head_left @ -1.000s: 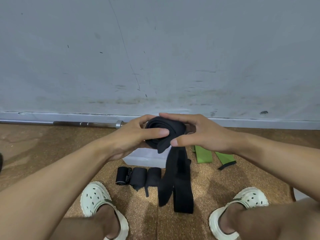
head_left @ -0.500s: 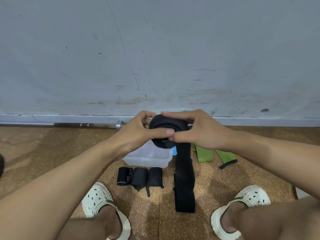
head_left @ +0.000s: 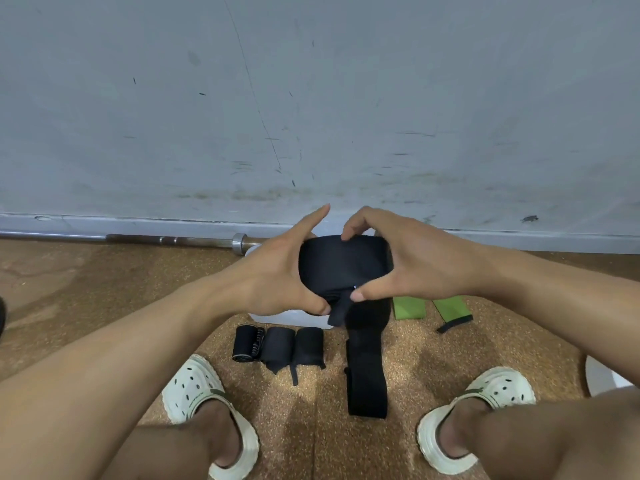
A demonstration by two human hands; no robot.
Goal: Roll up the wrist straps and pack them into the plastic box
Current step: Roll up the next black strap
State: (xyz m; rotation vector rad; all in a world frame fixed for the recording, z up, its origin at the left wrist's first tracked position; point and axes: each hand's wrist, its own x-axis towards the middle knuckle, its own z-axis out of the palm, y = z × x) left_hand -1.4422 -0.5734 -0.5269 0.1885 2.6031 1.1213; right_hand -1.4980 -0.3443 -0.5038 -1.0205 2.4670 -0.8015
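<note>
A black wrist strap [head_left: 343, 265] is partly rolled into a thick roll held in the air between both hands; its loose tail hangs down to the cork floor. My left hand [head_left: 277, 271] grips the roll's left side, thumb underneath, index finger stretched upward. My right hand [head_left: 408, 261] grips the right side, fingertips on top and thumb pinching the lower edge. Three rolled black straps [head_left: 278, 346] lie side by side on the floor. The clear plastic box [head_left: 294, 318] is mostly hidden behind my hands.
Two green straps [head_left: 429, 308] lie flat to the right of the box. A steel barbell [head_left: 166, 240] runs along the grey wall's base. My feet in white clogs [head_left: 204, 403] flank the work area. A white object [head_left: 602, 377] shows at the right edge.
The roll has grown and turned further, drawing more of the tail upward. My left index finger has lifted off the roll and points upward; my right fingers moved onto the top.
</note>
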